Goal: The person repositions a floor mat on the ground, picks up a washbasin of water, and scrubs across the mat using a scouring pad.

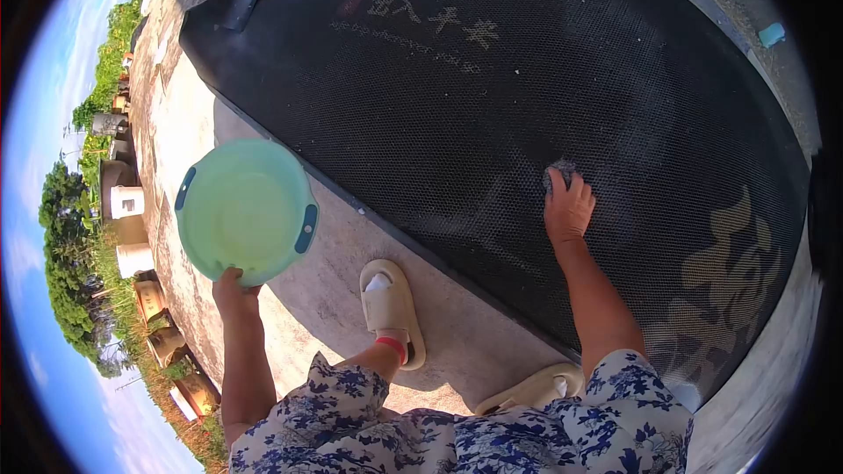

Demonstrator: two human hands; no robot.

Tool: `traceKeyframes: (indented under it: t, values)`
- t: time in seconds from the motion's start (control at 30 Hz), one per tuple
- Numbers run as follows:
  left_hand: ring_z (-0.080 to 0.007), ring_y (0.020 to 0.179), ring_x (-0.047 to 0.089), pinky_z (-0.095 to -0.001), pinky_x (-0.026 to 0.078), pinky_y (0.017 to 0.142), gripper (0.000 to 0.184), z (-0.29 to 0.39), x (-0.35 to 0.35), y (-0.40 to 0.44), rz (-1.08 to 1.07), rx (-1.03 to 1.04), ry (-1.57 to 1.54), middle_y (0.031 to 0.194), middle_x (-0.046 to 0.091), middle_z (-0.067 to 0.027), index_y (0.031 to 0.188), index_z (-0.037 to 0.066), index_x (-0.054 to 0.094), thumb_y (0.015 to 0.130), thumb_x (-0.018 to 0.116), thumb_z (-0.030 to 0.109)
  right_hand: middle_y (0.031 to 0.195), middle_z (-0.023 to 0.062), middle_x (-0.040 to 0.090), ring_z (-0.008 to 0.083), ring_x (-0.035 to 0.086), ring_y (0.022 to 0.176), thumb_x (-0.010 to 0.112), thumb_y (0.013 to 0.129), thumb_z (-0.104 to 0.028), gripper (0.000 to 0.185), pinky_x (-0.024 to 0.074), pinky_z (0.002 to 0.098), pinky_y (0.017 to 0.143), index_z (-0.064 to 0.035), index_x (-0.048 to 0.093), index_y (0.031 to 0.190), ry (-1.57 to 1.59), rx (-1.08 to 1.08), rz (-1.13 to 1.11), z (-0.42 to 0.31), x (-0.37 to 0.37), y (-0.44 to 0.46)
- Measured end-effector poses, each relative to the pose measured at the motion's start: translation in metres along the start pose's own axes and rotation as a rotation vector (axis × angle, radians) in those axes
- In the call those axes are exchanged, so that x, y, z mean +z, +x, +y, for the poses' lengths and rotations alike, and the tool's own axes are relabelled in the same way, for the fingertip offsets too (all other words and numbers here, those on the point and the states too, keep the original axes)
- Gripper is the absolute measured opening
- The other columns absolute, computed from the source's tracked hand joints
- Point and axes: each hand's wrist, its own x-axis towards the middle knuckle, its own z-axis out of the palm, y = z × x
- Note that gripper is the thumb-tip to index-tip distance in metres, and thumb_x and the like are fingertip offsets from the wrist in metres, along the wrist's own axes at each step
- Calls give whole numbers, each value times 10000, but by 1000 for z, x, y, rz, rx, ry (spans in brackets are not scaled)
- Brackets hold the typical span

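My left hand (235,292) grips the near rim of a light green plastic basin (246,206) with dark blue side handles. Pale greenish liquid seems to lie in the basin, which is out over the concrete at the left. On the right, my right hand (569,206) is closed around a grey steel wool scrubber (562,172) and presses it on a large black textured mat (421,132). Whitish wet smears show on the mat around that hand. Gold characters and lettering run across its far part, and a gold leaf pattern marks its lower right.
Sandals (392,314) are on my feet by the mat's edge. A small light blue object (772,34) lies beyond the mat at the upper right. Along the left stand a white bucket (126,202), several planters and greenery. Sunlit concrete (189,136) runs beside them.
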Motion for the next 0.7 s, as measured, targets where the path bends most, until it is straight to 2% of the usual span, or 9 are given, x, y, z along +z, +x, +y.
traceKeyframes:
  t: [0.07, 0.17, 0.2, 0.27, 0.37, 0.43, 0.5, 0.6, 0.7]
  values:
    - [-337, 988, 599, -466, 582, 711, 405, -43, -37, 41, 3, -349, -160, 1163, 502, -195, 1195, -57, 457, 792, 469, -14, 1103, 71, 500, 263, 501, 974, 672, 800, -197, 449, 421, 409, 801, -284, 546, 1222, 211, -334, -63, -60, 9, -31]
    - [-356, 1024, 590, -475, 569, 792, 422, -70, -62, 53, -20, -436, -97, 1181, 500, -199, 1212, -49, 431, 793, 472, -24, 1049, 66, 532, 227, 517, 913, 512, 871, -149, 325, 419, 368, 771, -285, 582, 1157, 268, -883, -66, -100, 21, -62]
    - [-362, 1041, 586, -476, 560, 838, 440, -54, -45, 38, 58, -510, -172, 1191, 502, -197, 1228, -45, 414, 792, 471, -28, 1049, 66, 532, 227, 517, 913, 512, 871, -149, 325, 419, 368, 771, -285, 582, 1157, 270, -880, -77, -99, 23, -54]
    - [-356, 1041, 587, -471, 556, 843, 454, -46, -42, 30, 76, -491, -168, 1187, 509, -194, 1237, -45, 410, 788, 473, -30, 1048, 75, 547, 219, 526, 877, 480, 871, -139, 320, 424, 351, 742, -290, 591, 1131, 300, -1162, 38, -87, 24, -12]
    - [-342, 1049, 586, -473, 545, 847, 509, -56, -57, 27, 107, -487, -162, 1173, 523, -186, 1278, -44, 394, 775, 476, -37, 945, 58, 510, 234, 520, 864, 515, 854, -123, 330, 431, 380, 716, -289, 580, 1132, 104, -740, 108, -79, 22, 95]
    - [-336, 1045, 589, -475, 540, 846, 538, -48, -51, 19, 90, -457, -73, 1165, 530, -186, 1295, -41, 385, 766, 477, -43, 1041, 65, 500, 264, 538, 953, 611, 856, -208, 387, 447, 397, 801, -326, 524, 1215, -53, -266, 161, -68, 20, 165]
    - [-338, 1065, 579, -492, 529, 862, 542, -51, -60, 21, 95, -469, -95, 1185, 522, -184, 1296, -41, 386, 763, 483, -45, 1083, 65, 501, 272, 536, 992, 622, 872, -244, 394, 449, 414, 826, -316, 506, 1242, -115, -24, 97, -74, 6, 202]
    - [-342, 1091, 565, -499, 524, 872, 550, -56, -59, 17, 149, -497, -136, 1209, 511, -182, 1298, -39, 387, 758, 490, -51, 1102, 66, 505, 276, 527, 1030, 612, 888, -262, 373, 447, 417, 830, -295, 510, 1245, 2, 96, 145, -122, 20, 188]
    - [-291, 983, 624, -418, 548, 808, 462, -52, -57, 18, 197, -511, -176, 1098, 586, -141, 1196, -11, 469, 741, 507, -87, 1045, 48, 514, 249, 519, 974, 534, 890, -193, 325, 432, 397, 794, -287, 560, 1199, 59, -443, -36, -193, 42, 111]
